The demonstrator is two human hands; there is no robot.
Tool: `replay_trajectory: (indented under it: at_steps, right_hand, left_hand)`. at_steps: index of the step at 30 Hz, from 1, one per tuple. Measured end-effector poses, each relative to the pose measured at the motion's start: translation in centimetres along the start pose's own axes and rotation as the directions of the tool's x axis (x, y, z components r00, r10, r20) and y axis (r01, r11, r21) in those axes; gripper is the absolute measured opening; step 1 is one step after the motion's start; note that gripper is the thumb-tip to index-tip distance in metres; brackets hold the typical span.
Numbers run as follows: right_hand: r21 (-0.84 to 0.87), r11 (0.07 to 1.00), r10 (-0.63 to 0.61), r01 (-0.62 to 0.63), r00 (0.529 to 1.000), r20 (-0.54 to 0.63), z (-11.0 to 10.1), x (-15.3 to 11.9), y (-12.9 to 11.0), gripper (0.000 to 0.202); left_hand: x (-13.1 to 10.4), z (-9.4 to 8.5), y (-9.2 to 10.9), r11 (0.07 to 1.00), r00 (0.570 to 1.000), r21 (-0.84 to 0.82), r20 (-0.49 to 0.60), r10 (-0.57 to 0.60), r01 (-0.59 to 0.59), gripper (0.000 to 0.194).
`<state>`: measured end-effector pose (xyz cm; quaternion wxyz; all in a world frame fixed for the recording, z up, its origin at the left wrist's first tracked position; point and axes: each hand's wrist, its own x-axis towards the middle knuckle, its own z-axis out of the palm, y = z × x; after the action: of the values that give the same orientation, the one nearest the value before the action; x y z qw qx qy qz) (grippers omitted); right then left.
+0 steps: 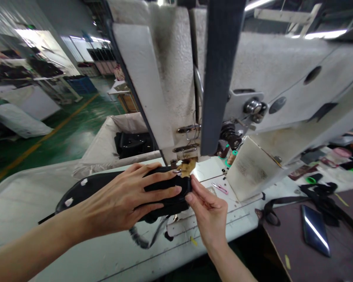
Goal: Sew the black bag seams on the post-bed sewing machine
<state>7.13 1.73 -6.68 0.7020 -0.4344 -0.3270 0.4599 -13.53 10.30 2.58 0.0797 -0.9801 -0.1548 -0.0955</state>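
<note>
A long black sewn piece (pixel 91 188), perhaps part of a bag, lies on the sewing machine's bed with its right end by the needle area. Two whitish spots mark its left part. My left hand (pixel 126 196) rests flat on top, fingers spread and pointing right. At the right end, my right hand (pixel 207 209) pinches the edge between thumb and fingers. Just above the fingertips sits the worn yellowish presser part (pixel 187 167) of the sewing machine (pixel 176 78). The exact needle point is hidden.
Pink thread snips (pixel 220 188) lie right of my hands, near thread spools (pixel 231 158). A cloth-lined bin (pixel 97 145) with black items stands behind the table. A phone (pixel 315 230) and black straps (pixel 320 199) are at right. The machine head overhangs the work.
</note>
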Motion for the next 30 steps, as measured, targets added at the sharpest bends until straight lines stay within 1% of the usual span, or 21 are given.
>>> replay_trajectory:
  at_steps: [3,5,8,13,22,24,28,30]
  right_hand:
    - [-0.134,0.988,-0.069,0.071,0.997,0.021,0.0,-0.2,0.1,0.033]
    - [-0.189,0.976,-0.103,0.11,0.993,0.051,0.0,-0.4,0.1,0.032]
    - [-0.215,0.966,-0.126,0.14,0.989,0.076,0.0,-0.6,-0.1,0.032]
    - [-0.231,0.956,-0.17,0.18,0.984,0.061,0.3,-0.5,-0.3,0.034]
    - [-0.27,0.936,-0.222,0.228,0.974,0.052,1.0,0.0,-0.6,0.03]
    - [-0.275,0.937,-0.212,0.217,0.976,0.049,1.1,0.0,-0.7,0.029]
    - [-0.266,0.952,-0.149,0.149,0.989,0.023,1.4,0.2,-0.8,0.028]
    - [-0.253,0.958,-0.133,0.132,0.991,0.015,1.5,0.3,-0.8,0.028]
  left_hand:
    - [0.0,-0.1,0.0,1.0,1.0,0.019,-0.004,-0.002,0.002,0.061]
    - [0.0,-0.1,0.1,1.0,1.0,0.028,-0.008,-0.012,0.012,0.063]
    - [0.1,-0.1,0.3,0.999,1.0,0.033,-0.026,-0.005,0.006,0.063]
    - [0.4,-0.2,0.6,0.999,0.998,0.038,-0.066,0.003,-0.001,0.062]
    - [0.7,-0.4,0.1,0.999,0.999,0.05,-0.029,-0.015,0.017,0.052]
    - [0.9,-0.6,0.0,0.999,1.0,0.042,-0.017,-0.015,0.016,0.052]
    - [1.2,-0.9,-0.2,0.999,0.999,0.011,0.023,-0.038,0.038,0.057]
    - [1.3,-1.0,-0.2,0.998,0.998,-0.002,0.019,-0.056,0.056,0.057]
